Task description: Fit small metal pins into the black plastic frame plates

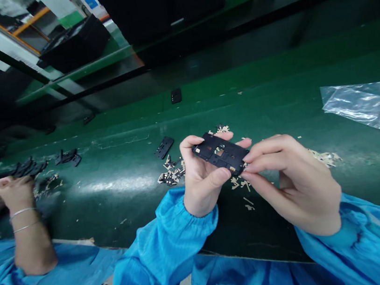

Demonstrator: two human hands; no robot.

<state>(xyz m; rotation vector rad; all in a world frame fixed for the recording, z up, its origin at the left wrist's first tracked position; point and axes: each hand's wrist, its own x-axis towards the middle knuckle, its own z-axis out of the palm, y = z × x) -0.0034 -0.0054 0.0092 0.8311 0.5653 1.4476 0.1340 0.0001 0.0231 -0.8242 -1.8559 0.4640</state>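
Observation:
A flat black plastic phone housing (220,153), with cutouts through its middle, is held tilted above the bench. My left hand (200,176) grips it along its edges, thumb in front and fingers behind. At its lower right corner, the fingertips of my right hand (292,177) are pinched together and touch the housing; whether a small piece sits between them is hidden. Under and around the housing lie small beige scraps (240,183). To the left of my left hand is a pile of small black and beige pieces (172,172).
Another black housing (164,147) lies on the green bench (126,170), and one more (176,96) farther back. A clear plastic bag (367,106) is at right, near a beige scrap pile (325,157). At left, a co-worker's hands (16,193) are beside several black parts (29,166).

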